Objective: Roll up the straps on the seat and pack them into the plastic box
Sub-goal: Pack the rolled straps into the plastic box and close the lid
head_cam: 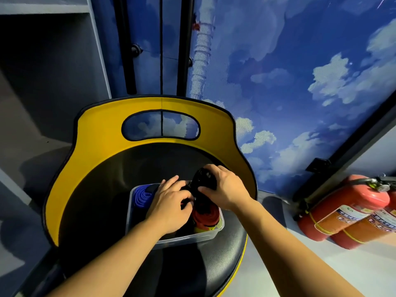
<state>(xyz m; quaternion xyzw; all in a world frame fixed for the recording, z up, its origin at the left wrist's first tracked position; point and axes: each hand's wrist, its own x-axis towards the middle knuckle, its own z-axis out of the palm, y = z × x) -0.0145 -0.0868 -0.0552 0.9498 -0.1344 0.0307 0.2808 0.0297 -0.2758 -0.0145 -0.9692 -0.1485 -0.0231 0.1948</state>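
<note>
Right now your right hand (225, 189) grips a black rolled strap (202, 181) over the plastic box (192, 237), while your left hand (169, 205), fingers curled, pinches its lower edge beside the red roll (206, 217).

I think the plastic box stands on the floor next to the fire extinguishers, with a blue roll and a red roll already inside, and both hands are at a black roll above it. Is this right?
Not fully. The plastic box stands on the black seat of the yellow chair, not on the floor; the fire extinguishers lie apart, to its right. The head view shows this. The rest holds: blue roll and red roll inside, left hand and right hand at the black roll.
</note>
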